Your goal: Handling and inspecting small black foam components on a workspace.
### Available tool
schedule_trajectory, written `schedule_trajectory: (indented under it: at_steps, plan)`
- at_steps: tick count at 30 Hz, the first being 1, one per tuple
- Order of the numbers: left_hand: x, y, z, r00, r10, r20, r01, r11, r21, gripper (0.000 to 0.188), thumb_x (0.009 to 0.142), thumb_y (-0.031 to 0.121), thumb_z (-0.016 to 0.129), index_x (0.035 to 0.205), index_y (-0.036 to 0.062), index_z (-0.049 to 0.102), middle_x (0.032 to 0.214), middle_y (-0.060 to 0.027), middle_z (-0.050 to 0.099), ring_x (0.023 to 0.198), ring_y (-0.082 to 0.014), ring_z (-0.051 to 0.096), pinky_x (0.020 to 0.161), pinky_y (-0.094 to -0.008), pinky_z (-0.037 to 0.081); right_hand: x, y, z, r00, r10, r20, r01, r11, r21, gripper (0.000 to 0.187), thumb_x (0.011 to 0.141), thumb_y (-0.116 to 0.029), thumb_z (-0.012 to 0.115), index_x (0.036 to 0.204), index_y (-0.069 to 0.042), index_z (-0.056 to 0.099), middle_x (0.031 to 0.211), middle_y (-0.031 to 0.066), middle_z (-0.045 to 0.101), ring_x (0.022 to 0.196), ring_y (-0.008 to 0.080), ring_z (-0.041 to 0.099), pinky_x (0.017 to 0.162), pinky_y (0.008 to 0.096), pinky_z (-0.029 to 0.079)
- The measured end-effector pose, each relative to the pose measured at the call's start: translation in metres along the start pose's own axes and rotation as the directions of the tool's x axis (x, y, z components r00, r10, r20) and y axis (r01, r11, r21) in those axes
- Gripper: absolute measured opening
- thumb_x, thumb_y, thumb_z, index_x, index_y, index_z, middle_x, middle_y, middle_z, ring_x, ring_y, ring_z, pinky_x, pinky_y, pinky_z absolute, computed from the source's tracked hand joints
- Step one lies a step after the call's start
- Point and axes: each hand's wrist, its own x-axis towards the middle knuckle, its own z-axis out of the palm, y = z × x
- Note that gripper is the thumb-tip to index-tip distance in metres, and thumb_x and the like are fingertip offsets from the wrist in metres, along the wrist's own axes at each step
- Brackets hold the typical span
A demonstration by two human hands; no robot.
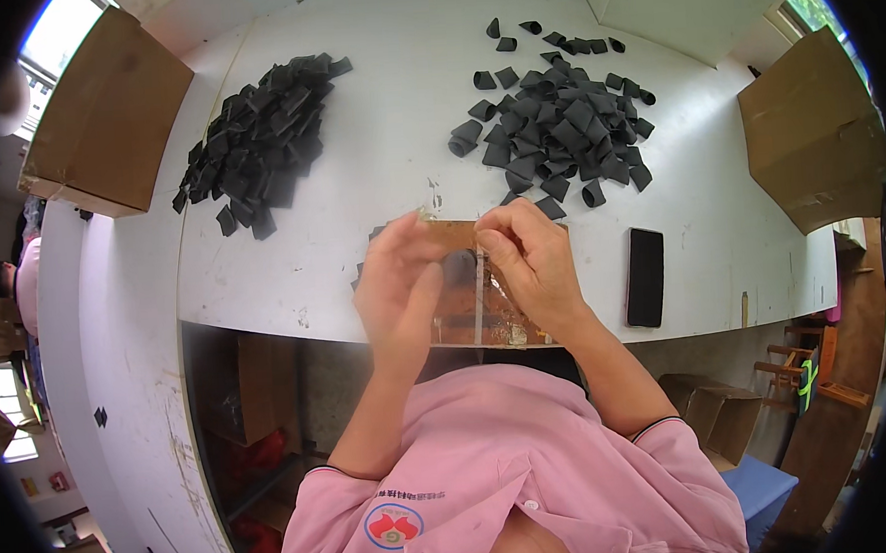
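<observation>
A brown board (454, 332) lies at the table's near edge, with a narrow pale strip (480, 315) running down it and clear, shiny patches on its right part. My left hand (395, 284) is over the board's left side, its fingers curled and smeared by motion. Next to its thumb is a small dark grey piece (459, 268), and I cannot tell whether the hand grips it. My right hand (534, 262) is closed in a pinch at the upper end of the pale strip. What its fingertips hold is too small to make out.
Flat dark grey pieces (265, 136) are heaped at the far left of the white table (384, 109). Curled, tube-like dark pieces (565, 120) are heaped at the far right. A black phone (645, 278) lies right of the board. Cardboard boxes (109, 109) flank the table.
</observation>
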Motion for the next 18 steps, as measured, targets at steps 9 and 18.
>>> schedule_trajectory:
  at_steps: [9, 18]
  plan:
    - [-0.003, 0.007, 0.008, 0.947, 0.31, 0.087, -0.319, 0.94, 0.121, 0.008, 0.079, -0.001, 0.053, 0.086, -0.0015, 0.056, 0.087, -0.0094, 0.057, 0.08, -0.0175, 0.054, 0.071, -0.026, 0.043, -0.016, -0.02, 0.011, 0.909, -0.412, -0.059, 0.363, 0.854, -0.373, 0.032, 0.062, -0.014, 0.073, 0.085, 0.0, 0.055, 0.079, 0.0087, 0.052, 0.067, 0.0232, 0.053, 0.054, 0.0309, 0.045]
    - [-0.016, 0.007, 0.01, 0.991, -0.039, -0.127, -0.001, 0.955, -0.298, 0.012, 0.088, 0.008, 0.048, 0.085, -0.0015, 0.053, 0.086, -0.0087, 0.055, 0.082, -0.0147, 0.051, 0.075, -0.0254, 0.041, -0.007, -0.01, 0.011, 0.793, -0.609, 0.004, 0.52, 0.673, -0.526, 0.017, 0.061, -0.001, 0.065, 0.073, -0.001, 0.053, 0.069, 0.0056, 0.047, 0.06, 0.0193, 0.049, 0.046, 0.0277, 0.041]
